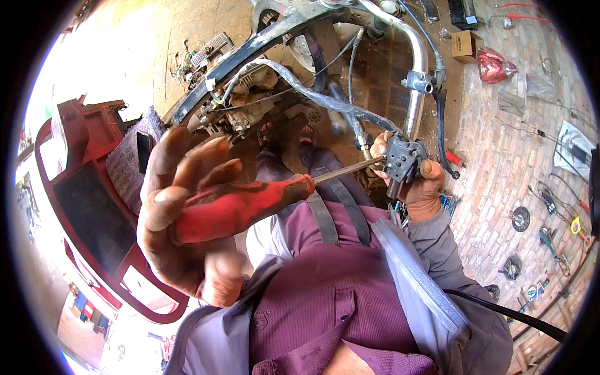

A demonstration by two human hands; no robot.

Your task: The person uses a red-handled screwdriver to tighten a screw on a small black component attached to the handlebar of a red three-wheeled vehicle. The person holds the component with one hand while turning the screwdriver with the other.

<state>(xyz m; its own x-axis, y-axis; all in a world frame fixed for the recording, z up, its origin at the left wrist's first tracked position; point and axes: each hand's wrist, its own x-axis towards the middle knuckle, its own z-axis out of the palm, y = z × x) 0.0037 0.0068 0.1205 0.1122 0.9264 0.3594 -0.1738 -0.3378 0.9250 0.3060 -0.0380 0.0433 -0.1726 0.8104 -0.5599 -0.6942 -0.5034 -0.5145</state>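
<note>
My left hand (162, 250) holds a flat screwdriver (244, 207) by its worn red handle, some fingers lifted off it and slightly blurred. The shaft points right, its tip at the black handlebar switch housing (405, 160); whether the tip sits in a screw is hidden. Around that housing are the fingers of my right hand (426, 195), thumb on the near right side and fingertips showing at its left. It sits at the near end of a chrome handlebar (419, 56), beside a black lever (442, 119). A grey-sheathed cable bundle (306, 94) runs left from the housing.
A dusty motorcycle frame (269, 40) and engine (256, 81) stand ahead. Red bodywork (44, 156) lies left, near a phone (144, 150) on cloth. On the brick floor at right are a cardboard box (464, 47), red plastic bag (495, 66) and scattered parts. A black cable (512, 312) crosses lower right.
</note>
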